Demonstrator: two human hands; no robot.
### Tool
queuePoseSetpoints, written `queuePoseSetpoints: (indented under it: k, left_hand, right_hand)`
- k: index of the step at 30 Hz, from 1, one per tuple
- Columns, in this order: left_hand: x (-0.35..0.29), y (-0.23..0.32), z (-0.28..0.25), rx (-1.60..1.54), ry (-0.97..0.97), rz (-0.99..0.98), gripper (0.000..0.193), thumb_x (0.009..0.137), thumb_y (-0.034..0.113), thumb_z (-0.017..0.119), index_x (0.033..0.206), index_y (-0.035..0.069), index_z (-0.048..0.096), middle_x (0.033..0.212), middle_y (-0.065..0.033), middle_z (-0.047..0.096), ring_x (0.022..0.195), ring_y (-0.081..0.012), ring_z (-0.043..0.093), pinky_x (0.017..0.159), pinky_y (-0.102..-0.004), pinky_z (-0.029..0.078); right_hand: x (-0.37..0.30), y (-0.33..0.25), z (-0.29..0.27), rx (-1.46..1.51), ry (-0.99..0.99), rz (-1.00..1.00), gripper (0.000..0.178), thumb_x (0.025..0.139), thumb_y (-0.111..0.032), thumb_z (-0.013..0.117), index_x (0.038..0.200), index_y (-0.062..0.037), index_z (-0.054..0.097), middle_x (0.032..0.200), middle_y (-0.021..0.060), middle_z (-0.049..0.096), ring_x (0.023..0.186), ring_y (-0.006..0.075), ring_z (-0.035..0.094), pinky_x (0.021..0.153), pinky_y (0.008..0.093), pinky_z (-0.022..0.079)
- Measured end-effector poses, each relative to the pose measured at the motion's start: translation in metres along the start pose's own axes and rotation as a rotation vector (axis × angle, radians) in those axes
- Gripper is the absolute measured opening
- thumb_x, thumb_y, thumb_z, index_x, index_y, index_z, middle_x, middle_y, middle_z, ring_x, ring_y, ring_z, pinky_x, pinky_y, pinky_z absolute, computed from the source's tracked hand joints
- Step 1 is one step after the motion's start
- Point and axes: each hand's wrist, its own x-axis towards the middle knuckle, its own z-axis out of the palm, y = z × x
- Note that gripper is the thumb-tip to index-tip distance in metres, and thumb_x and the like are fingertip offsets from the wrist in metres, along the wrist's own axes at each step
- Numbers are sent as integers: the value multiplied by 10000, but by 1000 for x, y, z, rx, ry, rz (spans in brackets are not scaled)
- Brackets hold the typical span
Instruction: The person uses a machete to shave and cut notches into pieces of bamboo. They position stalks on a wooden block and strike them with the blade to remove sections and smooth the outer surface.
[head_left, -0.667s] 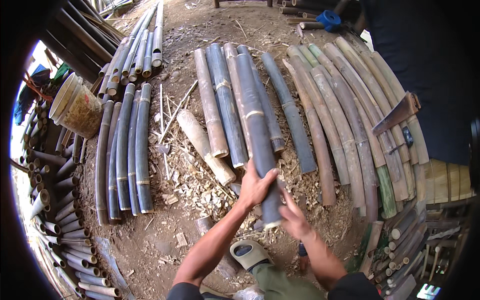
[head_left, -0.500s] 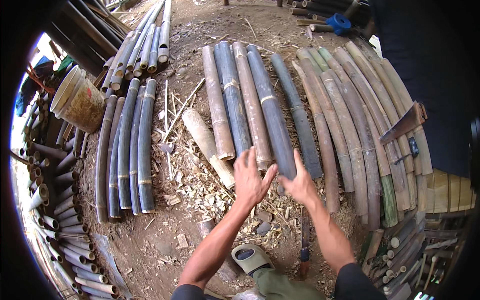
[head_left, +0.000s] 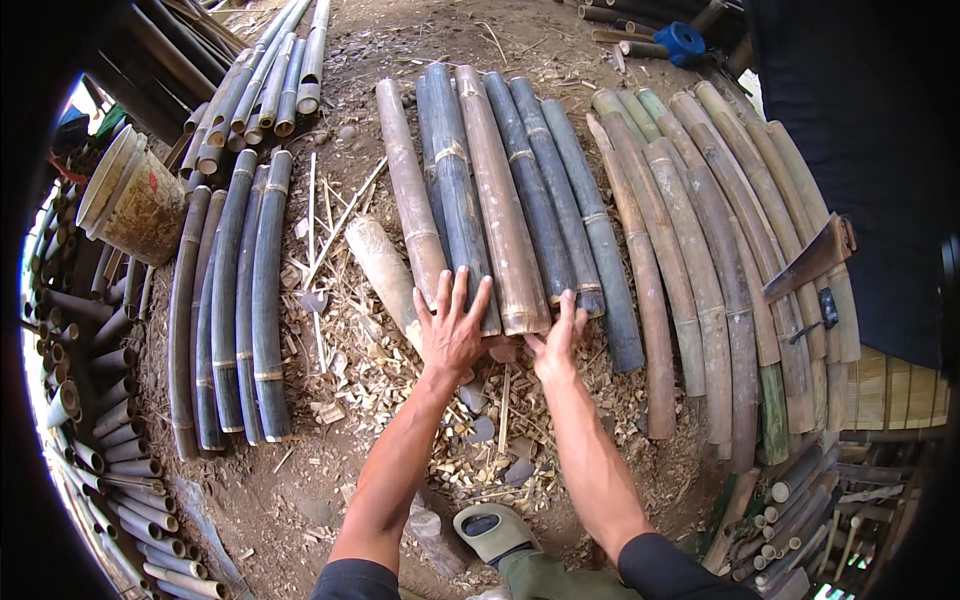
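A group of bamboo pieces lies side by side on the ground in front of me, brown and dark grey mixed. My left hand (head_left: 453,325) rests with fingers spread over the near ends of a brown bamboo piece (head_left: 412,190) and a dark bamboo piece (head_left: 458,190). At the near end of the middle brown bamboo piece (head_left: 497,200), my right hand (head_left: 560,340) has its thumb by the end and its fingers stretched up along the right side, beside another dark bamboo piece (head_left: 530,190). Its grip is loose and looks open.
A pale log (head_left: 380,255) lies under the group's left side amid wood chips (head_left: 500,440). More bamboo (head_left: 270,300) is at left, near a dirty bucket (head_left: 130,195). To the right, a saw (head_left: 810,260) rests on another bamboo row (head_left: 690,250). My shoe (head_left: 495,530) is below.
Both hands have come down from above the near ends onto the bamboo. The middle brown piece has shifted, and the dark pieces to its right now lie closer together.
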Motion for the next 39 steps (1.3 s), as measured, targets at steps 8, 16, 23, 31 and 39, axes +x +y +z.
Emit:
queuePoseSetpoints:
  k: [8, 16, 23, 31, 39]
  left_hand:
    - [50, -1, -25, 4, -113, -79, 1141, 703, 551, 826, 1596, 228, 194, 1646, -133, 167, 1524, -362, 136, 1195, -641, 170]
    - [-74, 21, 2, -165, -294, -470, 1370, 687, 615, 838, 1576, 15, -14, 1622, -302, 21, 1522, -426, 13, 1242, -562, 61]
    - [-98, -12, -12, -144, -178, -451, 1162, 660, 163, 838, 1585, 109, 137, 1524, -292, 293, 1385, -428, 351, 1169, -575, 254]
    - [-112, -13, -116, -397, -421, -318, 865, 817, 482, 739, 1474, 18, 422, 1518, -294, 345, 1414, -431, 347, 1165, -554, 300]
    - [-31, -20, -167, -1037, -543, -448, 932, 751, 575, 759, 1342, -88, 478, 1191, -244, 621, 1020, -265, 635, 906, -373, 518]
  right_hand:
    - [66, -8, -9, 40, -499, 127, 912, 887, -537, 659, 1588, -202, 181, 1640, 118, 171, 1462, 376, 257, 1119, 652, 295]
    - [31, -49, -175, -1430, 285, -731, 847, 800, -316, 805, 1481, -43, 381, 1401, 257, 467, 1310, 425, 434, 1077, 520, 389]
    - [70, -58, -181, -1069, -167, -509, 812, 856, -441, 709, 1437, 31, 395, 1188, 252, 639, 1035, 384, 631, 922, 466, 506]
    - [-35, -75, -139, -15, -771, 31, 625, 961, -519, 530, 1298, 6, 496, 1023, 160, 671, 888, 255, 688, 803, 477, 595]
    - [-194, 17, -178, -1088, -1192, -764, 835, 835, -416, 767, 1463, 11, 420, 1487, 204, 371, 1336, 373, 423, 1122, 516, 355]
